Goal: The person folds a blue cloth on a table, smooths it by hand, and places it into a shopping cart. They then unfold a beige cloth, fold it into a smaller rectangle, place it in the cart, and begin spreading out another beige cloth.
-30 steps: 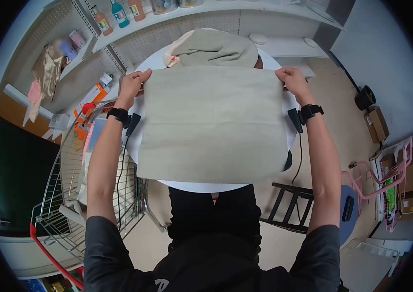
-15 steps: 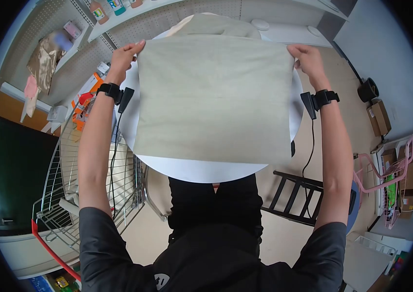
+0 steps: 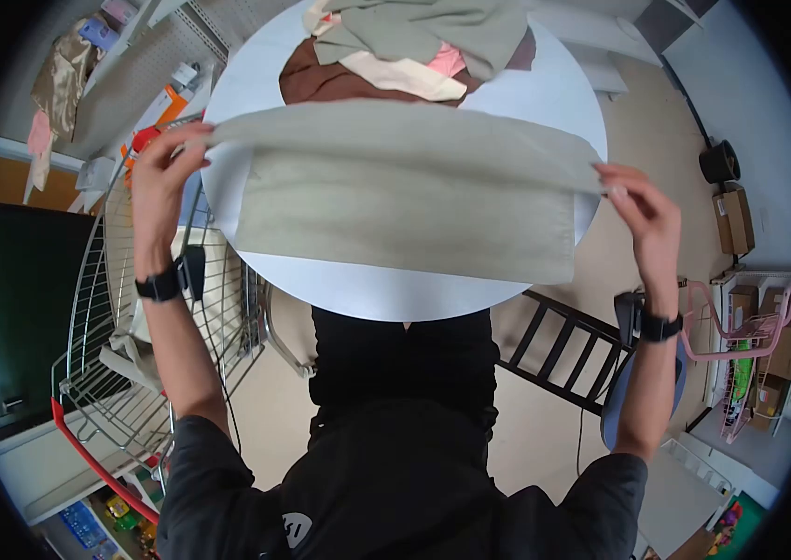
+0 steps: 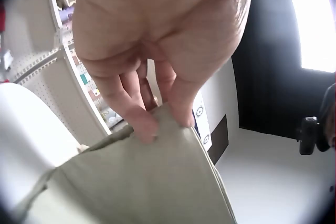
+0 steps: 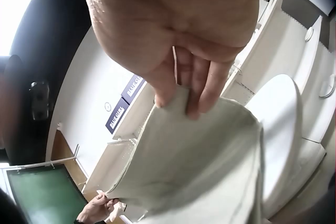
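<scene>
A sage-green cloth (image 3: 405, 201) is stretched between both hands above a round white table (image 3: 367, 289). My left hand (image 3: 164, 173) pinches its left top corner, and my right hand (image 3: 636, 203) pinches the right top corner. The cloth's top edge is pulled towards me, so it hangs folded over itself, its lower edge over the table's near part. In the left wrist view, thumb and fingers (image 4: 149, 121) pinch the cloth (image 4: 136, 182). The right wrist view shows fingers (image 5: 181, 90) pinching the cloth (image 5: 194, 166) from above.
A pile of clothes (image 3: 414, 47), green, cream, pink and brown, lies at the table's far side. A wire basket cart (image 3: 134, 355) stands at my left, a black chair (image 3: 568, 350) at my right. Shelves (image 3: 88, 84) and a pink rack (image 3: 741, 345) line the room.
Both hands have pulled the cloth's top edge towards me and down, and the view has tilted down. The cloth, held up flat before, now hangs folded, and the clothes pile behind it shows.
</scene>
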### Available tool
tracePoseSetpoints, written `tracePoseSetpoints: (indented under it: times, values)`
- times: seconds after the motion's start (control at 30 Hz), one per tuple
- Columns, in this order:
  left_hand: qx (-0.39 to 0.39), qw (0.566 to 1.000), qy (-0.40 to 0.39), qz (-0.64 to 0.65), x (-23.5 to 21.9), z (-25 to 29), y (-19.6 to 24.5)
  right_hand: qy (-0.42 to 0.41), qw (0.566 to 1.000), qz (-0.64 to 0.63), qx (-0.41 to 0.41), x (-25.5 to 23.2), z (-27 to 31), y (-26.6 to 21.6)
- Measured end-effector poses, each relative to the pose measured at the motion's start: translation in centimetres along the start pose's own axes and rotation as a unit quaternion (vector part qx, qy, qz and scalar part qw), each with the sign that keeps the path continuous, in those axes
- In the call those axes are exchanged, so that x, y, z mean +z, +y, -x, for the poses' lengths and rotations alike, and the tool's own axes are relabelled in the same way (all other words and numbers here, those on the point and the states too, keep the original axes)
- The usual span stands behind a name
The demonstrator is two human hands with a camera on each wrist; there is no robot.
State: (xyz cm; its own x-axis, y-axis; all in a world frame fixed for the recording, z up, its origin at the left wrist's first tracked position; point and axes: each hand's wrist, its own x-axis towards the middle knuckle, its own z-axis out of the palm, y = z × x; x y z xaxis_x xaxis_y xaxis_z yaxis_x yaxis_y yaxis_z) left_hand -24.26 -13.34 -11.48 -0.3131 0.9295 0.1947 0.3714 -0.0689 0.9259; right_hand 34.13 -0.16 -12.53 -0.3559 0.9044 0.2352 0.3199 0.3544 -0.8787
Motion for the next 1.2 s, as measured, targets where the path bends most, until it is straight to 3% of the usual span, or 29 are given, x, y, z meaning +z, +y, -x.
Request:
tracePoseSetpoints:
  times: [0.07,0.13,0.23,0.3,0.63,0.8,0.9,1.2]
  values:
    - [0.01,0.999,-0.038,-0.017,-0.7,2.9,-1.5,-0.006,0.999,-0.031,0.007,1.2,3.2,0.4]
    - [-0.024,0.997,-0.069,-0.025,-0.2,5.3,-2.3,-0.034,0.998,0.06,-0.009,2.5,5.5,0.4]
    - [-0.012,0.99,-0.082,-0.115,0.7,7.7,-3.3,-0.039,0.994,0.1,-0.019,4.2,7.9,1.5]
    - [-0.011,0.993,-0.071,-0.089,0.5,8.4,-4.3,-0.023,0.994,0.101,-0.021,4.7,8.7,2.0]
    - [0.054,0.996,-0.041,-0.062,-1.6,10.0,-5.9,0.003,0.989,0.114,-0.089,3.5,9.6,1.9]
    - [0.019,0.992,-0.044,-0.115,0.1,11.3,-6.2,-0.039,0.979,0.179,-0.09,5.1,10.1,1.7]
    - [0.018,0.994,-0.038,-0.096,0.3,11.6,-6.9,-0.023,0.978,0.183,-0.1,5.2,10.5,2.3]
    - [0.066,0.973,-0.039,-0.216,1.3,11.8,-6.1,-0.023,0.935,0.3,-0.187,6.1,10.5,2.1]
